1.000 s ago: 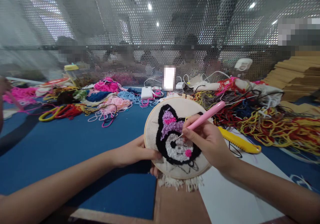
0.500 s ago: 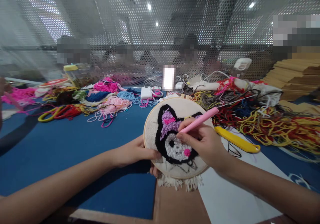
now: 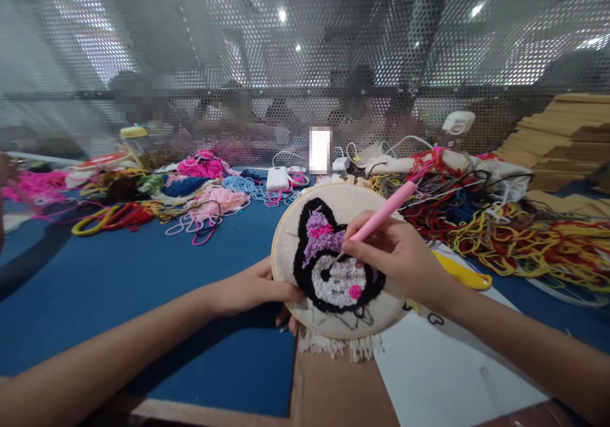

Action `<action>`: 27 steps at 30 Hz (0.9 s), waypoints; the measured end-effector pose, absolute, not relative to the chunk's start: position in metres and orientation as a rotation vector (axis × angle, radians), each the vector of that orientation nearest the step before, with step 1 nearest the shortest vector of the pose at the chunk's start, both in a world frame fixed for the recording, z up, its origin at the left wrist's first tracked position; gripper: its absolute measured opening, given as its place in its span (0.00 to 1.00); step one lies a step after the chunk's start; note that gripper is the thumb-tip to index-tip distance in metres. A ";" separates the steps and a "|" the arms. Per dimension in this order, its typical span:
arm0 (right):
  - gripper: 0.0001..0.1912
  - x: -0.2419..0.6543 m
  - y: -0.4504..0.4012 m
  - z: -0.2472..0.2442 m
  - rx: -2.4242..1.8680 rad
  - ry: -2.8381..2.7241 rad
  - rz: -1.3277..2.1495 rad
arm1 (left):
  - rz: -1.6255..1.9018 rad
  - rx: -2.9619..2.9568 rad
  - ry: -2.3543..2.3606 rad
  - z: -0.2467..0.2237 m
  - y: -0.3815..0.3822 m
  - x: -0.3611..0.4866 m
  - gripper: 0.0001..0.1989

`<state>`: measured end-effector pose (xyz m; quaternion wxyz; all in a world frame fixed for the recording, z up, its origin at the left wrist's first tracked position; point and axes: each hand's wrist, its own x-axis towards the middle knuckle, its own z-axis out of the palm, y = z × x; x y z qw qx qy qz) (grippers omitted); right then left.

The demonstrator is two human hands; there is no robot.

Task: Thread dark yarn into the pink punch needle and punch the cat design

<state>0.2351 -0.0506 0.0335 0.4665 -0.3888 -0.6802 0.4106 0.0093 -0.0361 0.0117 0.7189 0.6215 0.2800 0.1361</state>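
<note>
My left hand (image 3: 264, 293) grips the lower left rim of a round embroidery hoop (image 3: 284, 243), thumb on the front and fingers behind it. Cream cloth is stretched in the hoop, with a frayed fringe below. Worked on it in looped yarn is a character's head (image 3: 339, 281) in black, white and purple, with a pink cheek. Between the fingers of my right hand (image 3: 386, 249) is a pink punch needle (image 3: 384, 211), tilted up to the right. Its thin metal shaft points at the white face, close to the black eye. Whether the tip enters the cloth I cannot tell.
Tangled yarn heaps (image 3: 515, 230) lie right and back left. Red-and-yellow scissors (image 3: 102, 218) rest at left. A yellow cutter (image 3: 469, 274) and white paper (image 3: 457, 363) lie under my right arm. Stacked brown cardboard (image 3: 557, 135) stands at far right. A perforated screen (image 3: 267, 58) closes off the back.
My right hand has moved slightly right, drawing the pink handle back from the cloth so that its metal shaft now shows. My left hand still holds the hoop.
</note>
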 end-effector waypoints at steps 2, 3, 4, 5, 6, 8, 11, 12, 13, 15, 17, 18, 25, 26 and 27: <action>0.10 0.235 -0.051 0.035 -0.950 -1.709 1.001 | 0.299 1.380 0.627 0.012 -0.036 0.009 0.07; 0.09 0.235 -0.051 0.035 -0.951 -1.724 0.994 | 0.296 1.379 0.632 0.012 -0.036 0.009 0.07; 0.09 0.235 -0.051 0.035 -0.952 -1.739 0.984 | 0.293 1.375 0.636 0.012 -0.036 0.009 0.07; 0.09 0.234 -0.051 0.035 -0.952 -1.753 0.974 | 0.290 1.371 0.638 0.012 -0.036 0.009 0.08; 0.09 0.234 -0.051 0.035 -0.950 -1.764 0.963 | 0.288 1.368 0.639 0.012 -0.036 0.009 0.08; 0.08 0.234 -0.052 0.035 -0.949 -1.786 0.946 | 0.289 1.363 0.635 0.012 -0.036 0.009 0.08; 0.07 0.233 -0.051 0.034 -0.968 -1.807 0.932 | 0.309 1.359 0.633 0.012 -0.036 0.010 0.07; 0.07 0.233 -0.051 0.034 -0.977 -1.811 0.929 | 0.314 1.358 0.633 0.012 -0.036 0.011 0.07; 0.08 0.233 -0.051 0.034 -0.986 -1.814 0.924 | 0.316 1.358 0.633 0.012 -0.036 0.011 0.07; 0.08 0.234 -0.052 0.033 -0.994 -1.823 0.905 | 0.319 1.358 0.633 0.012 -0.036 0.012 0.07; 0.07 0.234 -0.052 0.033 -0.994 -1.839 0.877 | 0.322 1.360 0.627 0.012 -0.037 0.012 0.08; 0.07 0.234 -0.053 0.032 -0.994 -1.847 0.861 | 0.324 1.361 0.625 0.013 -0.037 0.012 0.08; 0.05 0.229 -0.054 0.022 -0.949 -2.025 0.636 | 0.328 1.339 0.642 0.015 -0.040 0.012 0.06; 0.05 0.229 -0.054 0.019 -0.928 -2.043 0.621 | 0.326 1.340 0.643 0.015 -0.041 0.011 0.06; 0.04 0.229 -0.053 0.017 -0.905 -2.056 0.613 | 0.324 1.343 0.643 0.015 -0.041 0.011 0.06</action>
